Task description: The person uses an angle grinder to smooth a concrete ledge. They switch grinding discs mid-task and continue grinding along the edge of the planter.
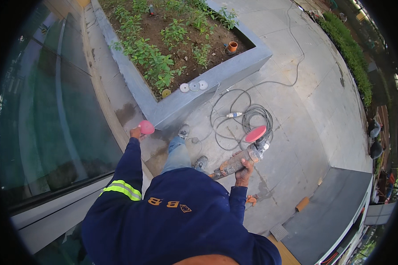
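My left hand (135, 133) grips a round pink disc (147, 127) near the corner of the grey planter wall (159, 115). In my right hand (244, 172) is a dusty angle grinder or polisher (230, 165), held over the paving with a flat red pad (255, 133) facing upward at its head. On the planter's rim lie several small polishing discs (194, 86), pale ones and a yellow one (166, 92). Beneath the tool's head a coiled cable (252, 110) with a connector (234, 115) rests on the ground.
A glass wall (62, 115) runs along my left. The planter holds plants (163, 73) and an orange pipe (232, 47). Grey paving (305, 115) spreads right, crossed by cable. At lower right are a dark panel (327, 207) and orange items (301, 203); a hedge (349, 57) borders the far side.
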